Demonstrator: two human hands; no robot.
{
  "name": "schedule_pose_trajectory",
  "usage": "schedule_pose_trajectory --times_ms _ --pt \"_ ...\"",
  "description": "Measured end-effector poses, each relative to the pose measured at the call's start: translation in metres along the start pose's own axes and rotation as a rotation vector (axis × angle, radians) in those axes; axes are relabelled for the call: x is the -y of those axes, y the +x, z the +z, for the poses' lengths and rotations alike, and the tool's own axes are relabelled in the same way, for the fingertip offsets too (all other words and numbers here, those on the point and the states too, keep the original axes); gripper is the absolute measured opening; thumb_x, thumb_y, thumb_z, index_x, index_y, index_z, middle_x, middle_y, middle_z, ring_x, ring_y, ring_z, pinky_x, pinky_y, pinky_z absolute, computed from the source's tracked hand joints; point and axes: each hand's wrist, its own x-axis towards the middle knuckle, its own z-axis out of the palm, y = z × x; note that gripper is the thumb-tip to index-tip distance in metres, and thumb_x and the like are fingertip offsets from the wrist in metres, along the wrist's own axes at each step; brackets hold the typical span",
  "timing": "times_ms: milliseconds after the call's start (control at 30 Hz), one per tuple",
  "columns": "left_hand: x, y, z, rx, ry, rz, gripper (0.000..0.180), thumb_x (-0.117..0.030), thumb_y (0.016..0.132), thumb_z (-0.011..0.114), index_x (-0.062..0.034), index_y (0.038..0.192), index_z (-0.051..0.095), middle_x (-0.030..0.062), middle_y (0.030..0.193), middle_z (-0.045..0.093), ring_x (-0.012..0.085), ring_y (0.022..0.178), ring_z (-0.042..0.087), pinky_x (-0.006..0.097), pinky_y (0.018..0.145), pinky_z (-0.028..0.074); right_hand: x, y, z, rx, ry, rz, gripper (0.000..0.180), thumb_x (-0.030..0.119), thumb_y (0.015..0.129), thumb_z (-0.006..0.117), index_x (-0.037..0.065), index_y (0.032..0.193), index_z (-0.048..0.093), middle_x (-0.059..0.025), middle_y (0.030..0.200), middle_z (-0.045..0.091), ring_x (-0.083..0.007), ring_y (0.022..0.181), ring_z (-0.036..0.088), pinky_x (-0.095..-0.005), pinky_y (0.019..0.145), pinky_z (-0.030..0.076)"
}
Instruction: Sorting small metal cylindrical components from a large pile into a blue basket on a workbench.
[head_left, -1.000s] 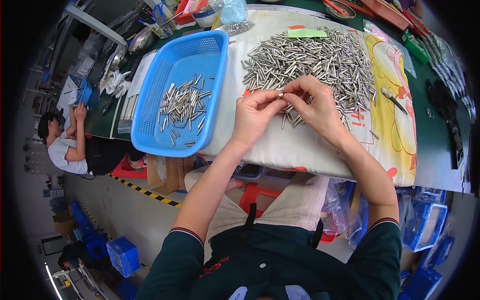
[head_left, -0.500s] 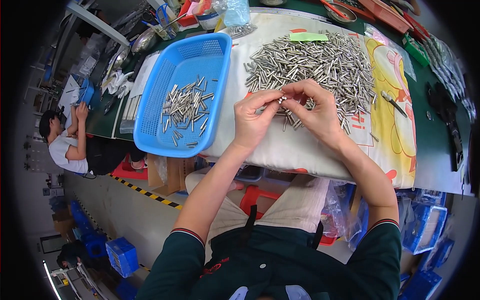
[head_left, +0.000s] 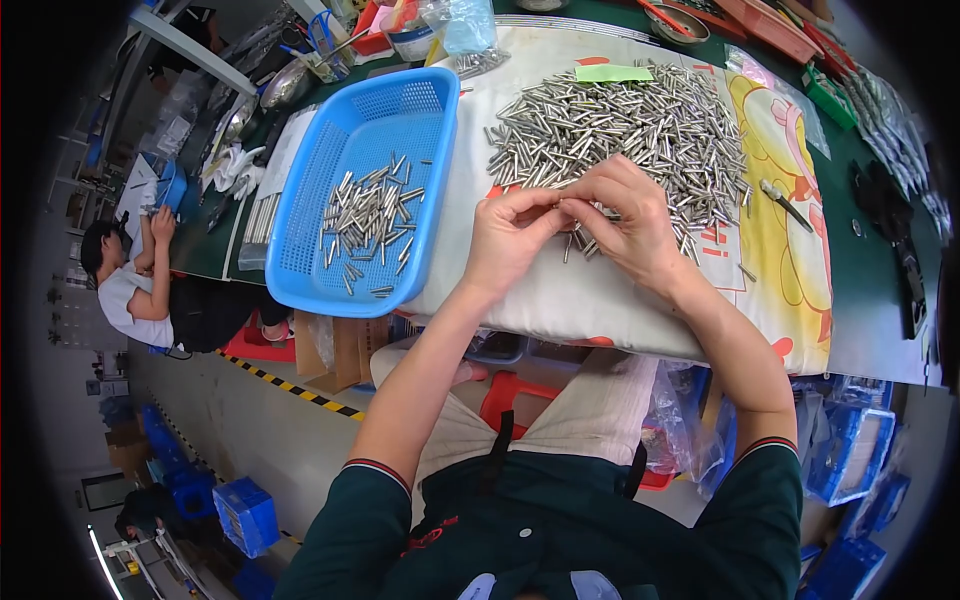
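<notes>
My left hand [head_left: 504, 238] and my right hand [head_left: 636, 222] meet at the near edge of a large heap of short metal pins [head_left: 630, 125]. Both are closed, thumbs and forefingers pinched together at the tips. Small shiny pin ends showed between them a moment earlier; now the fingers nearly hide what they hold. The heap lies on a pale printed cloth [head_left: 540, 290]. To the left stands a blue plastic basket [head_left: 443, 170] with a smaller batch of loose pins [head_left: 368, 218] on its bottom.
A green paper strip [head_left: 612, 73] lies on the heap's far side. Right of it, a dark-handled tool [head_left: 788, 206] rests on the cloth's yellow part. Bagged pins [head_left: 478, 62] are behind the basket. Farther left, another person [head_left: 140, 280] sits at the bench.
My fingertips have closed in further, covering the pin ends that showed between them. My right hand has tilted slightly. The basket and heap stay as they were.
</notes>
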Motion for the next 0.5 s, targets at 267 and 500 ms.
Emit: schedule_pose_trajectory --times_ms 267,500 --pt "-0.006 0.000 -0.001 0.148 0.117 0.123 0.043 -0.009 0.078 0.066 0.0005 0.118 0.052 0.0111 0.108 0.059 0.0172 0.097 0.058 0.030 0.083 0.049 -0.023 0.004 -0.015 0.136 1.214 1.022 0.014 0.018 0.083 0.064 0.004 0.081 0.062 0.0001 0.067 0.057 -0.0070 0.059 0.051 -0.0211 0.054 0.044" --pt "-0.010 0.013 0.006 0.278 0.580 0.644 0.043 -0.013 0.075 0.065 -0.0157 0.117 0.059 0.0053 0.131 0.047 0.0289 0.125 0.037 0.040 0.102 0.030 -0.027 -0.006 -0.014 0.348 1.573 1.171 0.010 0.014 0.084 0.060 0.005 0.084 0.059 -0.0014 0.073 0.057 -0.0099 0.065 0.054 -0.0227 0.056 0.046"
